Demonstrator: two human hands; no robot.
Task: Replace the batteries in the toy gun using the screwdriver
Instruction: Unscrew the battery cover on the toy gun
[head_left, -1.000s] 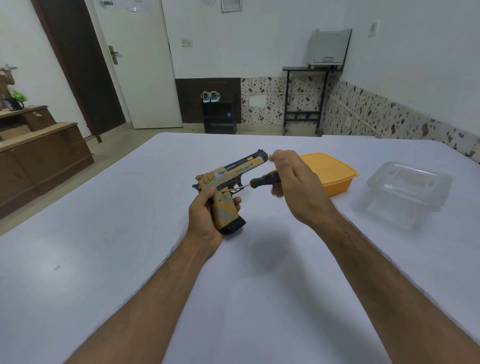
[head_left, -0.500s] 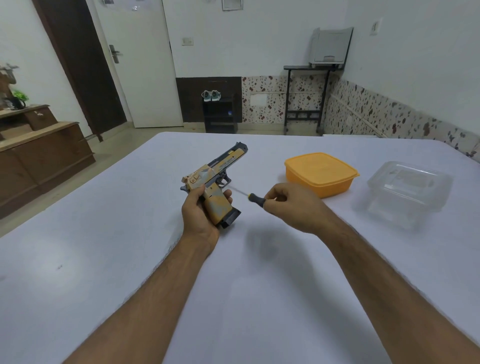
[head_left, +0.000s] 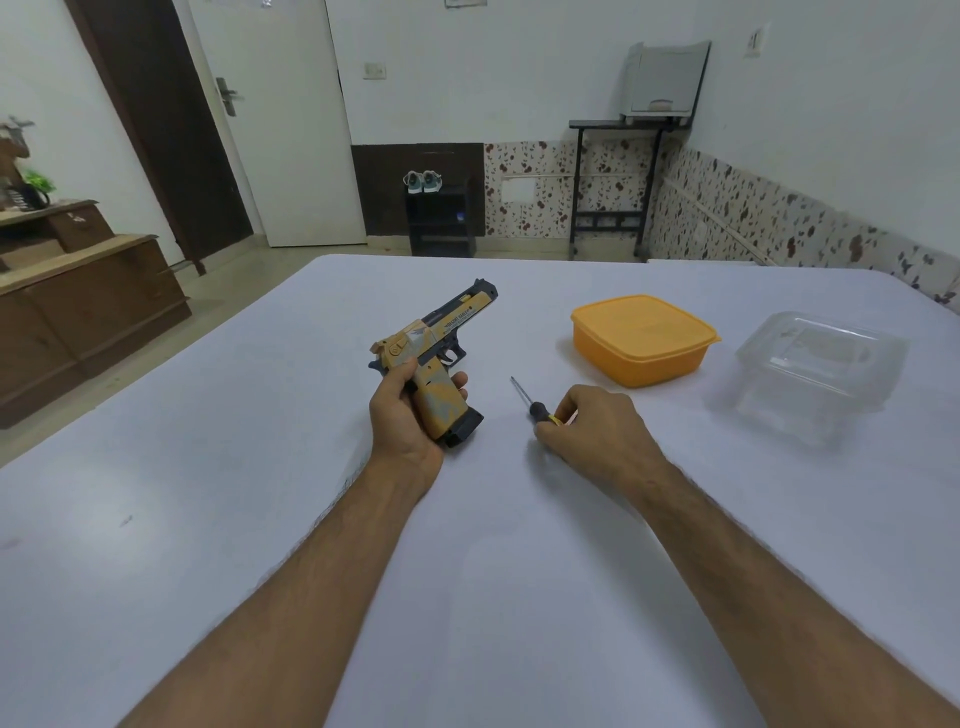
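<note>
On the table: everything below sits or is held over one broad white surface
Table (head_left: 260, 519): white cloth-covered top filling most of the head view, with both bare forearms reaching out across it
Clear container (head_left: 815, 374): transparent plastic box with its lid on, at the far right of the table
Orange container (head_left: 641, 338): lidded orange tub, just left of the clear container and apart from it
Toy gun (head_left: 434, 358): tan and dark pistol, held up off the table left of centre, barrel pointing away and to the right, black grip base towards the camera
Left hand (head_left: 408, 415): wrapped around the toy gun's grip, thumb on the near side, fingertips showing on the far side
Right hand (head_left: 592, 431): low on the table beside the gun, fingers curled around the screwdriver's handle
Screwdriver (head_left: 530, 402): black and yellow handle mostly hidden in the right hand, thin shaft pointing away and left, tip clear of the gun
</note>
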